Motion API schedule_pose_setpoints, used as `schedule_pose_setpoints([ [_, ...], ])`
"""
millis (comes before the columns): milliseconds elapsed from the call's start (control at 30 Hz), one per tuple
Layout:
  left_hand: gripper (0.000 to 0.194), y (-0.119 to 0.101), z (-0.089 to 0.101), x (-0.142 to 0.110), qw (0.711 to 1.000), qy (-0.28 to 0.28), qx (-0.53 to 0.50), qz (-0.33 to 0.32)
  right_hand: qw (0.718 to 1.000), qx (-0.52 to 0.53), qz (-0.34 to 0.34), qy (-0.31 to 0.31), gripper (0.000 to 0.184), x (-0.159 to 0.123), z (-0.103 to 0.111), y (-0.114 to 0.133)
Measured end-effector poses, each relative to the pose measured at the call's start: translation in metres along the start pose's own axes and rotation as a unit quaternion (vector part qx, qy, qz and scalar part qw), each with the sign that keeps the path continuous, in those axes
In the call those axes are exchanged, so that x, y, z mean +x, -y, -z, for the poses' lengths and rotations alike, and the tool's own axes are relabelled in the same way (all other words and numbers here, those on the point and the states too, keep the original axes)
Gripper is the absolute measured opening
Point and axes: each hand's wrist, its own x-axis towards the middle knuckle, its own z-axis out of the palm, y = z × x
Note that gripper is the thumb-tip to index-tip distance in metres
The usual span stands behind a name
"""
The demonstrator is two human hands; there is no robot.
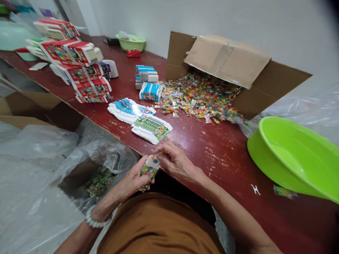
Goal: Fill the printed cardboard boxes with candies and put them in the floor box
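At the near edge of the counter (209, 151), a small green box (149, 171) is clasped in the left hand (135, 179). The hands are close together: the right hand (176, 160) bends its fingers at the box's top, beside a bit of orange and blue; whether they grip anything, I cannot tell. Just beyond lie fanned flat green boxes (152, 127), with flat blue boxes (128, 110) to their left. Farther off, wrapped candies (198, 97) spill from a carton (227, 58). A green basin (286, 162) stands right; stacked red boxes (87, 70), far left.
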Motion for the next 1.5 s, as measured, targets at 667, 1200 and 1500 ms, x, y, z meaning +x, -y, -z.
schedule_pose_setpoints([
  [667,0.055,0.004,-0.013,0.004,0.98,-0.082,-0.18,0.017,0.996,0.021,-0.082,-0.006,0.005,0.003,-0.011,-0.007],
  [1200,0.043,0.003,-0.022,0.009,0.95,-0.065,-0.304,0.018,0.966,0.227,-0.118,-0.043,0.029,-0.01,-0.032,-0.014],
  [1500,0.06,-0.009,-0.023,0.009,0.929,-0.062,-0.362,0.057,0.929,0.315,-0.193,-0.024,0.031,-0.008,-0.035,-0.014],
])
